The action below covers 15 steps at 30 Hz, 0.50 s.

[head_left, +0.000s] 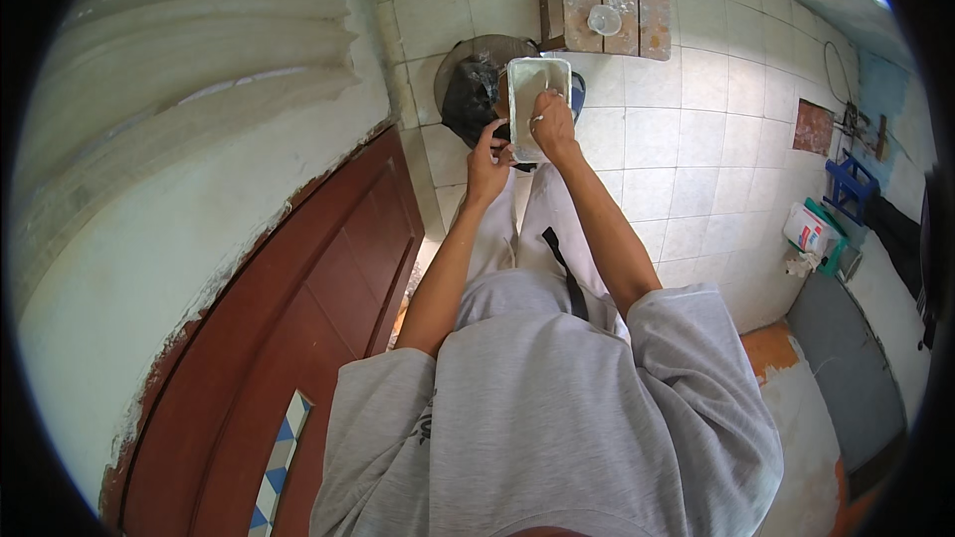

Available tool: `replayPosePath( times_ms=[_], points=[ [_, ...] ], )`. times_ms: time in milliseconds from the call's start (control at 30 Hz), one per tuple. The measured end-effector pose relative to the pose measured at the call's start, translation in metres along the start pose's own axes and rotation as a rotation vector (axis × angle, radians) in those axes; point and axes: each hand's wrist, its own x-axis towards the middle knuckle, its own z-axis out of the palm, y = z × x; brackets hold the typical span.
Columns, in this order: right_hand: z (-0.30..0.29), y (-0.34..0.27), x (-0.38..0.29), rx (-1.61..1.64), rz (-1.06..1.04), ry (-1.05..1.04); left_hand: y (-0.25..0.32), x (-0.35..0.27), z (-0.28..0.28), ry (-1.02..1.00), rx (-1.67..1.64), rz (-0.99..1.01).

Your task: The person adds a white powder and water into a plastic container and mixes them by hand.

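Note:
A rectangular whitish tray (514, 97), crusted along its rim, lies before me with pale material inside. My right hand (553, 121) is over the tray, its fingers closed on a thin tool whose type I cannot make out. At the tray's lower left side is my left hand (489, 162), with fingers bent and its fingertips near or on the corner; whether it grips the tray is unclear. Behind the tray, a black plastic bag (468, 101) rests on a round, dark object on the floor.
A stained wooden stool (580, 4) holds a clear plastic cup (604, 20). A reddish-brown door (328, 291) stands at my left beside a rough plaster wall. Far right are a blue plastic stool (849, 183) and a white container (807, 227) on pale floor tiles (656, 134).

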Motion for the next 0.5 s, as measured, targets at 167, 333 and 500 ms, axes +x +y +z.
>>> replayPosePath(
  times_ms=[167,333,500],
  points=[
    [0.002,-0.026,-0.005,0.010,-0.156,0.128,0.001,-0.001,-0.005,-0.053,0.054,-0.052],
    [-0.013,-0.015,0.000,0.058,-0.062,-0.158,-0.002,-0.003,-0.005,-0.039,-0.007,-0.061],
    [-0.010,-0.008,0.002,-0.018,0.023,-0.015,0.000,-0.003,-0.003,-0.056,0.039,-0.052]
  ],
)
